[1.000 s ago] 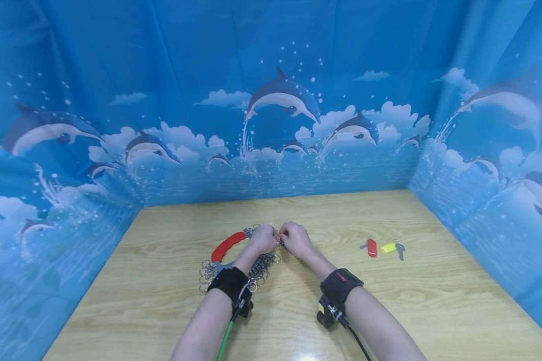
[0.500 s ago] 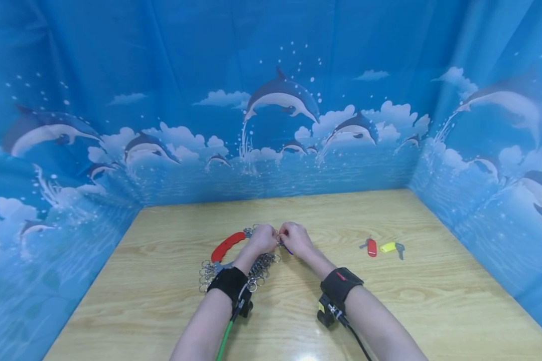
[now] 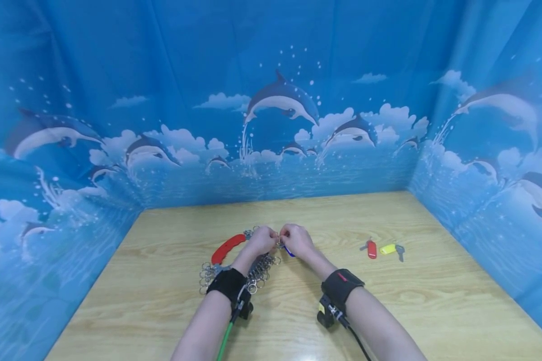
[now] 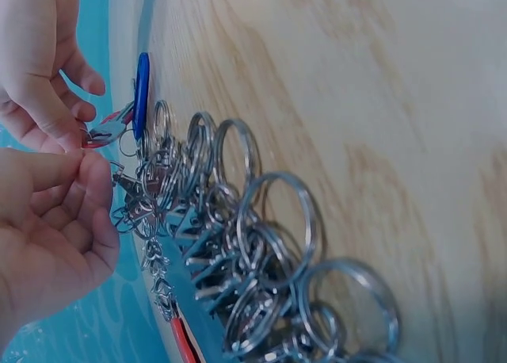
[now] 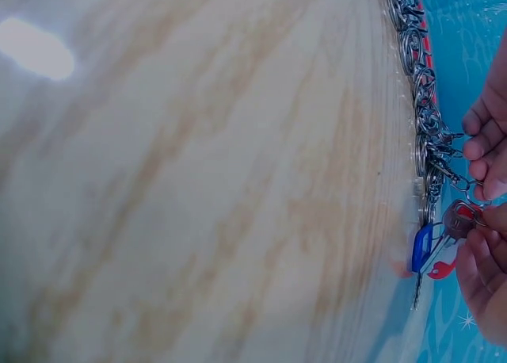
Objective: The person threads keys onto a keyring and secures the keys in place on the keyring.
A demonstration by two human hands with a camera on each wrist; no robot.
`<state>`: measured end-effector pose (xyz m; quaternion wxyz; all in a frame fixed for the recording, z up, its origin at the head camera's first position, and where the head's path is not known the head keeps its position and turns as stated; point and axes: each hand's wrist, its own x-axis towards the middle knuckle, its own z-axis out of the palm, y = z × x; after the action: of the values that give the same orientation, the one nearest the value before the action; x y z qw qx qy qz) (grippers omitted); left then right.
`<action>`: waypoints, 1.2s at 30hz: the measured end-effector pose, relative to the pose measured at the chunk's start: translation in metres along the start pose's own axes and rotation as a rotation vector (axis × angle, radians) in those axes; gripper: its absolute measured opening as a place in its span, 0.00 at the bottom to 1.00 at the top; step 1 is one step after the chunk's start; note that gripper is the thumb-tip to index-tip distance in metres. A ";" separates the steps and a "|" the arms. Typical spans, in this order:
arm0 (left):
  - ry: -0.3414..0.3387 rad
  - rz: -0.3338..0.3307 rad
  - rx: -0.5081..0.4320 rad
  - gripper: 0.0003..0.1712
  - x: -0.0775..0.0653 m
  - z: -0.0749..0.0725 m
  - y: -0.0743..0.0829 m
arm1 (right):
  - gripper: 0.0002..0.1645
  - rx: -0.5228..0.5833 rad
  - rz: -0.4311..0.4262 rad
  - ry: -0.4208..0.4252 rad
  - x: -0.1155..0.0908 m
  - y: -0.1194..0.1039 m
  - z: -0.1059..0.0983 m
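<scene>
Blue curtain (image 3: 185,65) printed with dolphins, clouds and spray stands behind and to both sides of a wood-grain table (image 3: 162,316). Hands: close together over the middle of the table, fingers curled, fingertips nearly meeting. Left hand (image 3: 264,239): thumb and index finger pinched at a metal ring (image 5: 475,191); the exact contact is partly hidden by the fingers. Right hand (image 3: 298,239): thumb and finger pinched at the head end of a silver key (image 5: 458,222); whether they bear on the key itself or on its small loop cannot be told. A blue tag (image 5: 422,248) lies just beside the key, and a red tag (image 5: 444,269) shows partly behind the key. Next to the left hand, a string of linked metal rings and clasps (image 4: 273,228) spreads along the table, overlapping in places. It belongs with a curved holder whose red grip (image 3: 228,249) lies to the left of the left hand, tilted, upper end toward the hands. Each wrist wears a black band (image 3: 342,284) with a small device mounted beneath; a green cable (image 3: 224,341) runs from the left one, a black cable (image 3: 359,343) from the right. Well apart, on the right part of the table: a key with a red fob (image 3: 372,249), and, just beside it, a key with a yellow fob (image 3: 388,249).
</scene>
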<state>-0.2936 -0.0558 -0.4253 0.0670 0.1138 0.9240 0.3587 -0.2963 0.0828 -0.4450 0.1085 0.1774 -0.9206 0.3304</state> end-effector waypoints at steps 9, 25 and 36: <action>0.020 -0.093 -0.055 0.24 0.001 0.002 0.002 | 0.02 0.013 0.005 -0.013 -0.002 -0.002 0.000; 0.057 -0.089 -0.058 0.13 0.002 0.002 0.002 | 0.02 0.024 -0.010 -0.024 -0.002 0.000 0.000; 0.059 0.039 0.052 0.22 0.003 0.002 -0.005 | 0.02 0.005 0.005 -0.019 0.000 0.003 -0.001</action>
<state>-0.2972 -0.0573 -0.4300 0.0296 0.1231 0.9323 0.3389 -0.2971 0.0858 -0.4458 0.0983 0.1786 -0.9212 0.3315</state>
